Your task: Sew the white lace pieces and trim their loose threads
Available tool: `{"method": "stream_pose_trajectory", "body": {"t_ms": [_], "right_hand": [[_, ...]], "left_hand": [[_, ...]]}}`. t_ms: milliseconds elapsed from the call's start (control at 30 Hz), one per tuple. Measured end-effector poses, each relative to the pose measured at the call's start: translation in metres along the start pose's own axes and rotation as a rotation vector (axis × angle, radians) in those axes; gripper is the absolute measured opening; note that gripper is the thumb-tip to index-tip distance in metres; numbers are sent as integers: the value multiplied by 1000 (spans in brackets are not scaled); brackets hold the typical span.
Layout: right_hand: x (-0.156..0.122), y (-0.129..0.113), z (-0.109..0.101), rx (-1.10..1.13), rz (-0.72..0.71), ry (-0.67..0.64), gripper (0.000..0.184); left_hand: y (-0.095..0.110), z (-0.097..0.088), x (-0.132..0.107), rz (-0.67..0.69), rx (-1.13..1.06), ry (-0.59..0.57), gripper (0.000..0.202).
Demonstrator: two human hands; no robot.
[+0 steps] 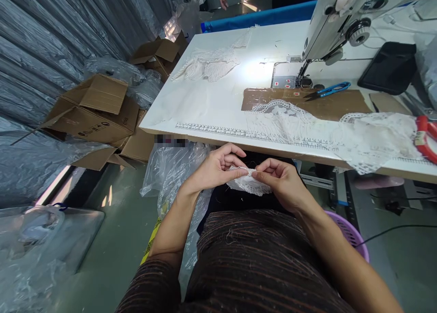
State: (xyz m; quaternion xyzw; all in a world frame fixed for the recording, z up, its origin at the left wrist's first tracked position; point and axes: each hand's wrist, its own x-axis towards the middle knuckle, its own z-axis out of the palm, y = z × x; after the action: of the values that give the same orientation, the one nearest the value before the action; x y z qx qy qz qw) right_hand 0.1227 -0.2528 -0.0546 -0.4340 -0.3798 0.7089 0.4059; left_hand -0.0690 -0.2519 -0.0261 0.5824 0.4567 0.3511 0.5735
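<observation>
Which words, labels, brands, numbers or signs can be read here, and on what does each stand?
No word or number reads clearly.
Brown open cardboard box: dark printed marks, too small.
Black printed ruler strip along the white table: scale marks show, numbers too small.
Yellow-and-black plastic tape: markings blurred.
Small white-and-red stickers on the grey metal sewing-machine plate: too small.
</observation>
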Motion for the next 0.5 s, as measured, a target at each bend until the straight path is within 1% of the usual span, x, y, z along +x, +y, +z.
{"method": "stream_pose_trajectory", "body": {"t_ms": [133,267,367,500], "right_hand": [[2,1,3,63,29,32,47],[3,2,3,104,50,47,47],[3,4,2,95,33,42,48],[3,6,1,63,2,46,46]], "left_hand": [[-2,0,1,30,56,-9,36],[-5,0,1,41,82,-36,47],[-8,0,1,34,90,-22,53],[-10,1,1,37,89,-7,53]]}}
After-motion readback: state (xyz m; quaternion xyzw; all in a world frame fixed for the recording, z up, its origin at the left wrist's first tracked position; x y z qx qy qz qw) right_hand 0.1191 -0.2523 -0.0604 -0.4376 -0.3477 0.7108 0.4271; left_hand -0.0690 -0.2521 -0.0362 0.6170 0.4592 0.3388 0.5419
